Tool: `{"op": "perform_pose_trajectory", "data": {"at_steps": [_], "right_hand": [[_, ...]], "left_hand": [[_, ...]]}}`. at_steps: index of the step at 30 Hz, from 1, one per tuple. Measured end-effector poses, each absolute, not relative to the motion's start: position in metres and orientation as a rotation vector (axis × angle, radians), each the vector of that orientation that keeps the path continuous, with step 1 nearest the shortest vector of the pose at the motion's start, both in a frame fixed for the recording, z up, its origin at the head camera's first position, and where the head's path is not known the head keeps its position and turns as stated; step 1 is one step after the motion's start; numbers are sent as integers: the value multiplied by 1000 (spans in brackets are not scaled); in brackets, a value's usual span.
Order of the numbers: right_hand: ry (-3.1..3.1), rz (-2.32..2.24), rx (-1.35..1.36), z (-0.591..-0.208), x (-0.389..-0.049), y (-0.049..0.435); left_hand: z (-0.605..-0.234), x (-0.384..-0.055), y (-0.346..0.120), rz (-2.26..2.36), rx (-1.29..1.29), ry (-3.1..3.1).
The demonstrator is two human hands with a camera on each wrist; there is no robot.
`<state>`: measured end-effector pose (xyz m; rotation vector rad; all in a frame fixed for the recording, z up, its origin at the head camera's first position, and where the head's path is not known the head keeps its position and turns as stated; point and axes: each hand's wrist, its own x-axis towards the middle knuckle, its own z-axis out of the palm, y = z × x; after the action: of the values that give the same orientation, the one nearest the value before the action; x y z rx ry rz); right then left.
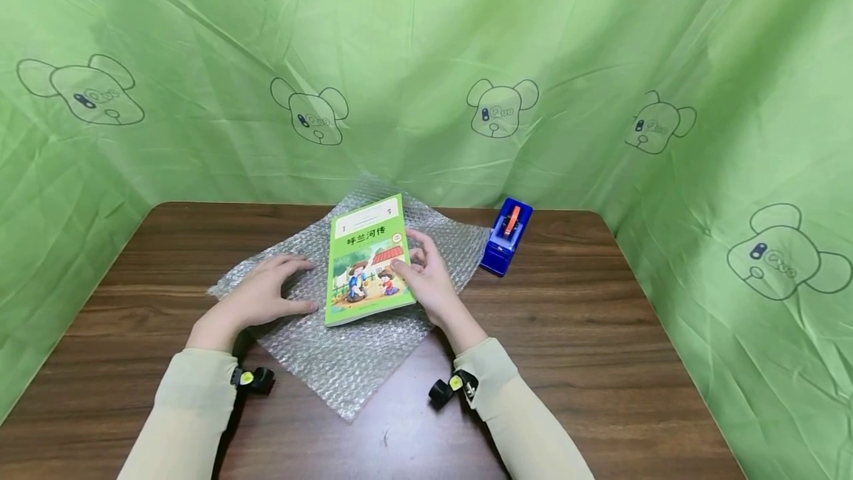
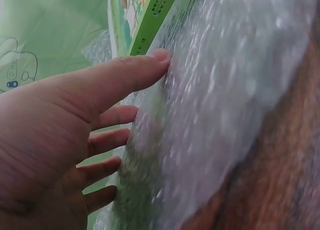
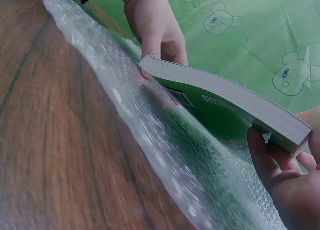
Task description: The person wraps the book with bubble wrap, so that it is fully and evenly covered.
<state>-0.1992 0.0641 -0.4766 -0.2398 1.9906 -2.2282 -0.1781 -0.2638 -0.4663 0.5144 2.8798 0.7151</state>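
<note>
A green paperback book with an illustrated cover is tilted above a sheet of bubble wrap. My right hand grips the book's right edge, thumb on the cover and fingers underneath. In the right wrist view the book's page block faces the camera, its right side raised off the wrap. My left hand is spread beside the book's left edge, over the wrap, and holds nothing. The left wrist view shows its thumb and fingers extended close to the wrap.
A blue tape dispenser with an orange part stands at the right, by the wrap's corner. The brown wooden table is enclosed by green fabric at the back and sides.
</note>
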Motion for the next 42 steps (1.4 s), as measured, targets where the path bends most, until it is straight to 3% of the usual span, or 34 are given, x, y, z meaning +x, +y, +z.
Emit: {"op": "perform_pose_trajectory", "data": {"at_steps": [15, 25, 35, 42], "right_hand": [[2083, -2109, -144, -481, -196, 73], [2630, -1642, -254, -484, -197, 81], [2599, -1509, -424, -481, -193, 80], [2569, -1457, -381, -483, -191, 78]], "left_hand": [[-467, -183, -266, 747, 578, 2864], [-470, -184, -269, 777, 568, 2854], [-471, -183, -271, 785, 544, 2825], [-470, -181, -273, 795, 571, 2814]]}}
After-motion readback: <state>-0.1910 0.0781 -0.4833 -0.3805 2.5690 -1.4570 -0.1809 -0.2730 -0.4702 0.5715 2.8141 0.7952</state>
